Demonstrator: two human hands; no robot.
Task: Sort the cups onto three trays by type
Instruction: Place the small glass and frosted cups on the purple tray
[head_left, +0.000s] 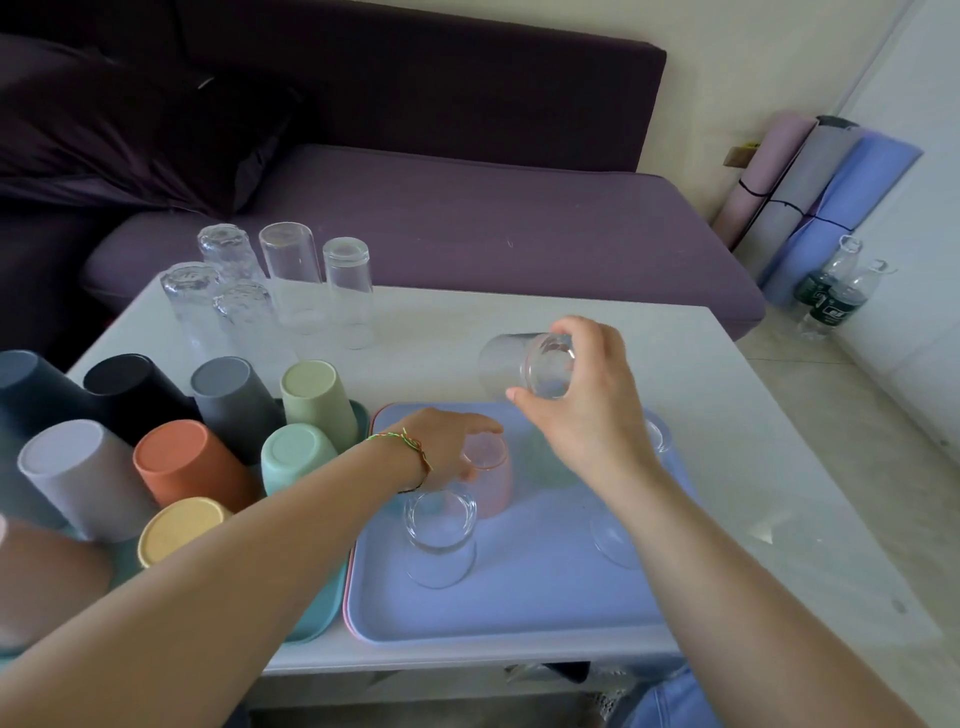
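Note:
My right hand (587, 400) grips a clear glass (524, 366), tilted on its side in the air above the blue tray (519, 597). My left hand (447, 447) reaches over that tray, its fingers on an upside-down pink-tinted glass (491, 480). In front of it stands an inverted clear glass (440, 538), and another clear glass (615, 540) shows partly behind my right forearm. Several coloured plastic cups (192, 467) stand upside down on a teal tray (322, 608) at the left. Several tall clear glasses (291, 275) stand inverted at the table's back left.
The white table (727, 415) ends just beyond the trays at the front. A purple sofa (467, 208) runs behind it. Rolled mats (810, 192) and plastic bottles (831, 296) stand on the floor at the right.

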